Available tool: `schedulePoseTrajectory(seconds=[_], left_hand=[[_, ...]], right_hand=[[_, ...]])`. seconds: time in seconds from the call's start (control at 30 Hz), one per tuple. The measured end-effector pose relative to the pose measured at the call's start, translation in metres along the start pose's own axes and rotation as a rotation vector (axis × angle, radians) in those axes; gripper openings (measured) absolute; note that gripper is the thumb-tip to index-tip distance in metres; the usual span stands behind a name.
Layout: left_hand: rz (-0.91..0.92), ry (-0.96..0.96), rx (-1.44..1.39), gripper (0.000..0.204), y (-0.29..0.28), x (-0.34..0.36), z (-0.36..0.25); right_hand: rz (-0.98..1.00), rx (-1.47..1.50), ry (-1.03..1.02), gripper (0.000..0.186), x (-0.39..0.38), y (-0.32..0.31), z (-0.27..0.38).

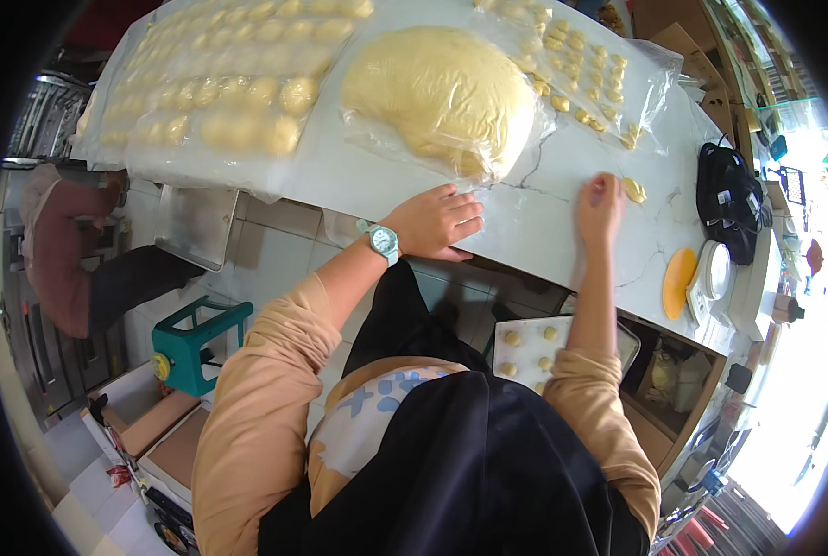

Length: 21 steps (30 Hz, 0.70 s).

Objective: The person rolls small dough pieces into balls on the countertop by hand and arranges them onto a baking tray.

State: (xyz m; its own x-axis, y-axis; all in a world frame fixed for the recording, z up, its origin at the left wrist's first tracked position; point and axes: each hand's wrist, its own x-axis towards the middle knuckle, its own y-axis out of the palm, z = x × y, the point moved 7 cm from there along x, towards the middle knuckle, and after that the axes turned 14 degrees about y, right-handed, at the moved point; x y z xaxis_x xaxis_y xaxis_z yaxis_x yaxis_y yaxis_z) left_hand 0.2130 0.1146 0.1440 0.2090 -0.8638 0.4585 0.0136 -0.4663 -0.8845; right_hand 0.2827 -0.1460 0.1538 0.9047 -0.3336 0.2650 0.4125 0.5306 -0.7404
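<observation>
1. Right hand (pixel 601 206): fingers curled nearly closed over the table (pixel 650 227); we can't tell whether anything's pinched inside. All clock directions below run from here.
2. Lone dough piece (pixel 634 191): on the table at 2 o'clock, just beside the fingers.
3. Left hand (pixel 437 222): 9 o'clock, at the table edge, palm down, fingers loosely spread; we see nothing gripped. Pale watch (pixel 384 243) on that wrist.
4. Small dough pieces (pixel 594 79): 12 o'clock, by clear plastic.
5. Big dough mound (pixel 442 88): 10 o'clock, plastic around it.
6. Dough balls (pixel 298 95): past the mound, in rows under plastic.
7. Black bag (pixel 731 199): 3 o'clock.
8. Orange disc (pixel 681 283): between 4 and 5.
9. Lower tray (pixel 529 352): 7 o'clock, holding more balls.
</observation>
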Motion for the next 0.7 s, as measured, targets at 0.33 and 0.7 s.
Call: schedulePoseTrajectory(seconds=[0.33, 0.7], left_hand=[[-0.006, -0.041, 0.011, 0.051, -0.010, -0.002, -0.003], [-0.011, -0.028, 0.014, 0.052, -0.009, -0.001, -0.004]], right_hand=[[0.008, 0.039, -0.039, 0.009, -0.015, -0.018, -0.020], [0.050, 0.022, -0.083, 0.009, -0.023, -0.019, -0.031]])
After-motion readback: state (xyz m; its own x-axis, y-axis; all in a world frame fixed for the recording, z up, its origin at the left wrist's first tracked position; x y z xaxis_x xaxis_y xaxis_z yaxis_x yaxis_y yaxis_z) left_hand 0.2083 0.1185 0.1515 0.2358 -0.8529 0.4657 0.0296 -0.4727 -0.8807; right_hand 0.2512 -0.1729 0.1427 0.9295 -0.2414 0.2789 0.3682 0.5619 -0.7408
